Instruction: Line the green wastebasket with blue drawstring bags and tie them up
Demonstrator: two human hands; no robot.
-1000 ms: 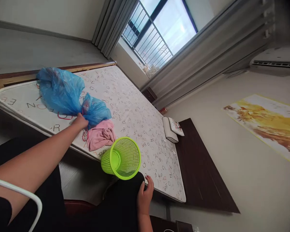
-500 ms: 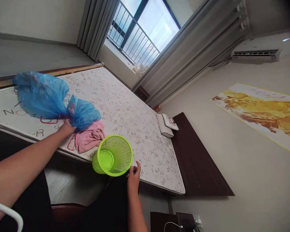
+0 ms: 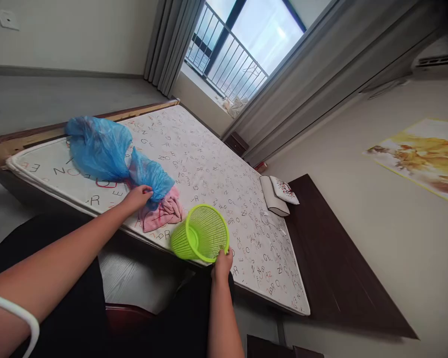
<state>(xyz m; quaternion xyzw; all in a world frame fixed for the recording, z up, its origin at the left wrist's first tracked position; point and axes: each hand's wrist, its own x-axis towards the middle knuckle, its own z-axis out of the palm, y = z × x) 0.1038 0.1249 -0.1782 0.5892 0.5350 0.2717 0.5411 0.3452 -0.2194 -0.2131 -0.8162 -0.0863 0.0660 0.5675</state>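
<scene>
On the near edge of the mattress lies a blue plastic bag (image 3: pixel 99 149), cinched in the middle, with a smaller puffed part (image 3: pixel 153 174) to its right. My left hand (image 3: pixel 139 196) is closed at this smaller part, its fingers curled against the plastic. Under and beside it is a crumpled pink towel (image 3: pixel 166 211), with a bit of red cord nearby. A green mesh wastebasket (image 3: pixel 199 233) tilts at the mattress edge, its open mouth facing me. My right hand (image 3: pixel 222 262) grips the basket's rim at the lower right.
The letter-print mattress (image 3: pixel 209 164) stretches to a dark headboard (image 3: pixel 332 263). A pillow (image 3: pixel 274 196) and a white cushion (image 3: pixel 284 190) rest near it. A wooden bed rail (image 3: pixel 41 136) runs along the left side. My black-clad legs and a dark red seat (image 3: pixel 129 315) are below.
My right hand has closed on the wastebasket's rim. My left hand has moved right from the bag's cinched middle to its smaller part. The view has shifted, sliding the scene rightward.
</scene>
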